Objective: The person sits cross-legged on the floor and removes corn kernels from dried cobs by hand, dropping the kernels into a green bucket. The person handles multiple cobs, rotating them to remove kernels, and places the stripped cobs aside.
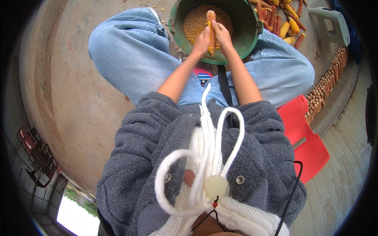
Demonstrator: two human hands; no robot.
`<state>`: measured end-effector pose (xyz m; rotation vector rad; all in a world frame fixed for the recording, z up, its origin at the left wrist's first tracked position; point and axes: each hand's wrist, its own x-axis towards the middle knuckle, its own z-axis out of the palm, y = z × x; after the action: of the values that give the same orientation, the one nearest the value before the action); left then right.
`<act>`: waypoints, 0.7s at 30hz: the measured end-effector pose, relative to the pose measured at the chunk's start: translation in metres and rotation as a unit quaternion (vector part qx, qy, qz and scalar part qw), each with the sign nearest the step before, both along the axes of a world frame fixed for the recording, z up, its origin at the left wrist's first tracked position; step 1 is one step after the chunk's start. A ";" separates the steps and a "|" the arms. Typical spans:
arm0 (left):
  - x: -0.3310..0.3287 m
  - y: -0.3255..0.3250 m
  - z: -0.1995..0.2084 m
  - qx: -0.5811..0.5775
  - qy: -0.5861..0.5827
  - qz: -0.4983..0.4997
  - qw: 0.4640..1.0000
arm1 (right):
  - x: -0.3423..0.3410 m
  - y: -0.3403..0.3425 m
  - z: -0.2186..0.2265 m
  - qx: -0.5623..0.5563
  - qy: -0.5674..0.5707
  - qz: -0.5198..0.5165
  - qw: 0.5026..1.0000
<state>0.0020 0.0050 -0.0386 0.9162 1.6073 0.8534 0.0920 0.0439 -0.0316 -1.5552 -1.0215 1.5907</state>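
Note:
Both my hands are closed around an ear of corn [211, 34], held upright over a green bucket [242, 49]. Much of the ear is bare reddish cob, with yellow kernels left at its lower end and along one side. My left hand [201, 41] grips it from the left, my right hand [221, 36] from the right with the thumb near its upper part. Loose corn kernels [193, 23] cover the bottom of the bucket, which stands between my legs.
Yellow ears and bare red cobs [293, 25] lie in a pile to the right of the bucket. Beyond them is a grey-green plastic stool [332, 27]. A long stack of cobs [327, 84] runs along the right. The red seat [305, 143] is under me; machinery [37, 157] stands far left.

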 end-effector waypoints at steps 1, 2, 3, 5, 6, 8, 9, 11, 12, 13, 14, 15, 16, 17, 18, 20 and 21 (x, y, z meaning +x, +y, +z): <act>0.001 0.001 0.002 0.005 -0.004 0.012 1.000 | 0.001 0.000 -0.005 0.027 -0.039 0.016 0.999; 0.002 0.002 0.005 -0.014 -0.037 0.048 0.998 | 0.001 -0.001 -0.009 0.055 -0.077 0.032 0.995; 0.003 0.004 0.007 -0.033 -0.070 0.084 0.993 | 0.001 -0.001 -0.014 0.082 -0.116 0.047 0.989; 0.000 0.007 0.016 -0.070 -0.103 0.129 0.984 | -0.004 -0.003 -0.013 0.104 -0.154 0.064 0.980; -0.001 0.007 0.021 -0.088 -0.104 0.136 0.981 | -0.006 -0.004 -0.012 0.111 -0.172 0.071 0.976; -0.005 0.007 0.020 -0.092 -0.092 0.150 0.980 | -0.009 -0.005 -0.007 0.122 -0.190 0.083 0.971; -0.006 0.005 0.020 -0.089 -0.110 0.147 0.979 | -0.010 -0.005 -0.008 0.109 -0.166 0.083 0.977; -0.005 0.005 0.034 -0.083 -0.148 0.137 0.976 | -0.008 -0.004 -0.010 0.083 -0.119 0.079 0.986; -0.004 0.005 0.029 -0.034 -0.145 0.139 0.979 | -0.007 -0.004 -0.012 0.068 -0.087 0.079 0.991; -0.003 0.005 0.024 0.015 -0.142 0.141 0.980 | -0.006 -0.005 -0.010 0.053 -0.054 0.081 0.994; -0.003 0.006 0.018 0.064 -0.139 0.143 0.978 | -0.006 -0.006 -0.008 0.039 -0.020 0.082 0.996; -0.005 0.008 0.011 0.055 -0.134 0.157 0.977 | -0.008 -0.006 -0.008 0.053 -0.025 0.093 0.994; -0.007 0.010 0.010 0.045 -0.130 0.169 0.976 | -0.010 -0.008 -0.010 0.067 -0.032 0.101 0.992; -0.008 0.010 0.010 0.035 -0.127 0.181 0.975 | -0.012 -0.010 -0.012 0.081 -0.038 0.109 0.990; -0.008 0.011 0.009 0.048 -0.105 0.178 0.977 | -0.015 -0.016 -0.013 0.088 -0.043 0.099 0.990; -0.017 0.009 0.008 0.055 -0.065 0.184 0.979 | -0.024 -0.031 0.021 -0.011 -0.002 0.106 0.994; -0.017 0.011 0.009 0.059 -0.048 0.179 0.981 | -0.024 -0.034 0.020 -0.070 -0.016 0.103 0.992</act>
<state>-0.0147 0.0156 -0.0294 0.6610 1.6762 1.2353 0.0682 0.0098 -0.0119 -1.6153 -1.1409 1.8178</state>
